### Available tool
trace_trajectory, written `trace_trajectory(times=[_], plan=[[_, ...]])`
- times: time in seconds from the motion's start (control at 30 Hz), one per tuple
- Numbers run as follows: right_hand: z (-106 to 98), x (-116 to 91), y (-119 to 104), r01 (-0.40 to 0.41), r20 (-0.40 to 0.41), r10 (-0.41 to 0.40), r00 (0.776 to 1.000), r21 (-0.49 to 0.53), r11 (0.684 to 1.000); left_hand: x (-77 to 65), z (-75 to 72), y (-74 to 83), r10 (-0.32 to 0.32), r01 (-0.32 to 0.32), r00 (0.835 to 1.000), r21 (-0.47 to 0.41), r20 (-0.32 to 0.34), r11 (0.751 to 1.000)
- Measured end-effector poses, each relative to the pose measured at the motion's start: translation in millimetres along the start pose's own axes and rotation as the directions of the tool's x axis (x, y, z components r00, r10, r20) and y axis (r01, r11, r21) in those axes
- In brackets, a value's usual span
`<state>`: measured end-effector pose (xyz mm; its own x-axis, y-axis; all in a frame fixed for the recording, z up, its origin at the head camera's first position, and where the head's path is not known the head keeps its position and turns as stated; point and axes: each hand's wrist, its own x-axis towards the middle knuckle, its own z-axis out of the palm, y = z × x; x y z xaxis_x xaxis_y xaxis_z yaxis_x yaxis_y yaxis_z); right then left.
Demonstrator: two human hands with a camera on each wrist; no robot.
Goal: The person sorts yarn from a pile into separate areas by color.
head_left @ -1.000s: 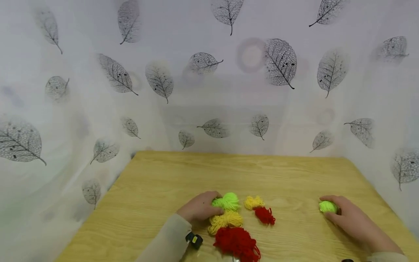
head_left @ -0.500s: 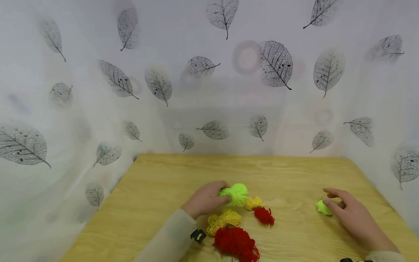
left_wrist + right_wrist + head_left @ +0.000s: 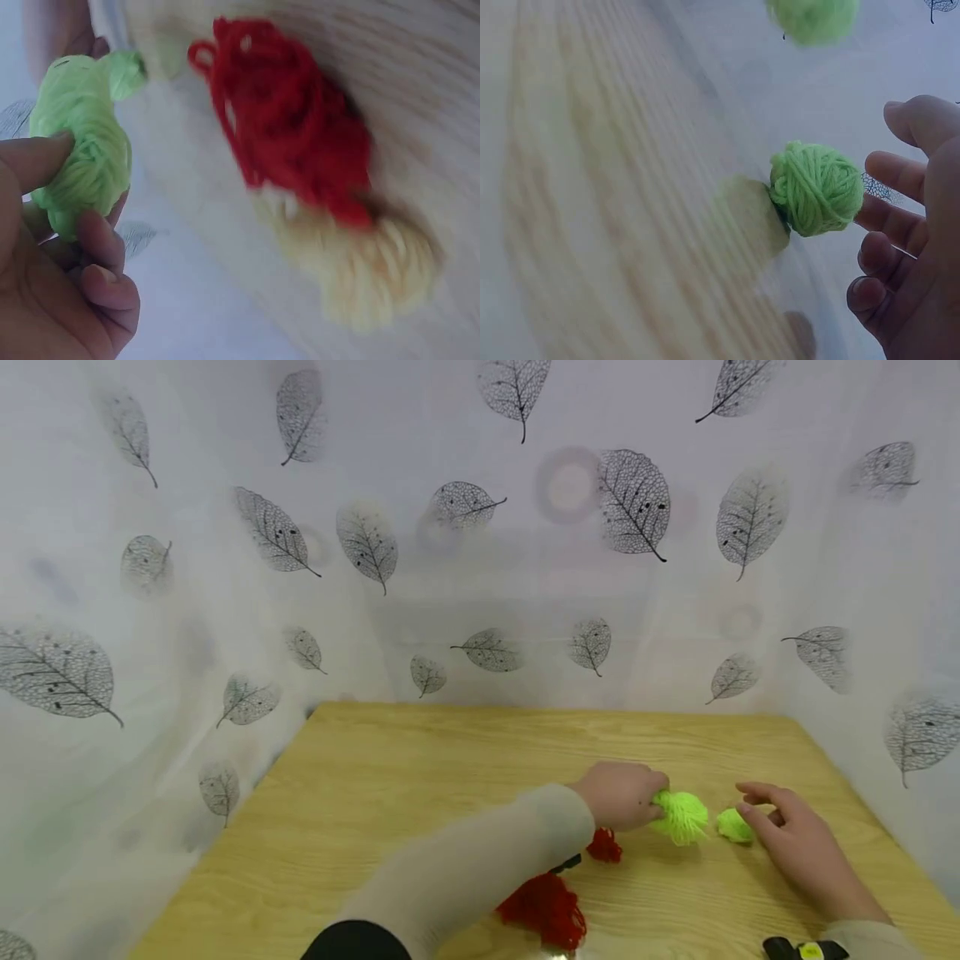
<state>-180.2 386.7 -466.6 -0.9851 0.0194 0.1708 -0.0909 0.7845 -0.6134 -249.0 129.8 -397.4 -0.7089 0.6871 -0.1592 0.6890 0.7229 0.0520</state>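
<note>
Our pale curtain (image 3: 480, 577) stands behind a wooden table (image 3: 420, 752).
We see dark, veined leaf prints (image 3: 636, 502) scattered over its surface (a faint ring (image 3: 548, 485) shows beside a large one), while yellowish grain runs across our tabletop.

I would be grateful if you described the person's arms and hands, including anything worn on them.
The left hand and right hand are both bare, without gloves. The left sleeve and right sleeve are plain and pale cream. A black device with a yellow-green patch shows beside the right sleeve, and a small black piece beneath the left sleeve.
</note>
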Motion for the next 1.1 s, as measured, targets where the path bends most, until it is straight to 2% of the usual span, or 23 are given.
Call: trace_trajectory(times=[0.13, 0.23, 0.33, 0.47, 0.6, 0.73, 0.83, 0.93, 1.1], plan=[[1, 1, -2, -0.004, -0.008, 0.004, 1.0, 0.004, 1.0, 23.3, 19.9, 19.5, -0.043, 0.042, 0.999, 0.055, 0.023, 0.998], [2, 2, -4, -0.007, -0.01, 0.007, 1.0, 0.003, 1.0, 31.8, 31.1, 27.1, -0.093, 0.092, 0.995, 0.057, 0.025, 0.994], [2, 3, -5, -0.011, -0.002, 0.011, 1.0, 0.006, 1.0, 32.9, 35.6, 29.6, -0.126, 0.125, 0.992, 0.027, 0.031, 0.992], [2, 3, -4, -0.017, -0.001, 0.017, 1.0, 0.002, 1.0, 25.8, 30.1, 26.7, -0.109, 0.112, 0.992, -0.036, 0.059, 0.993], [2, 1, -4, 0.006, -0.028, -0.007, 1.0, -0.018, 1.0, 10.5, 19.3, 16.8, -0.078, 0.087, 0.994, -0.117, 0.082, 0.989], [3, -1, -5, 0.031, -0.055, -0.033, 0.998, -0.033, 0.999, -12.7, 7.1, -1.2, -0.043, 0.052, 0.997, -0.159, 0.064, 0.986], [5, 0, -11, 0.076, -0.089, -0.081, 0.993, -0.053, 0.996, -34.7, 0.2, -21.5, -0.004, 0.008, 1.0, -0.15, 0.029, 0.989], [6, 3, -21, 0.157, -0.129, -0.166, 0.978, -0.077, 0.985, -59.9, -2.2, -45.2, 0.017, -0.019, 1.0, -0.143, -0.017, 0.99], [8, 6, -42, 0.257, -0.162, -0.27, 0.949, -0.097, 0.961, -97.6, 4.0, -79.9, 0.003, -0.021, 0.996, -0.197, -0.089, 0.98]])
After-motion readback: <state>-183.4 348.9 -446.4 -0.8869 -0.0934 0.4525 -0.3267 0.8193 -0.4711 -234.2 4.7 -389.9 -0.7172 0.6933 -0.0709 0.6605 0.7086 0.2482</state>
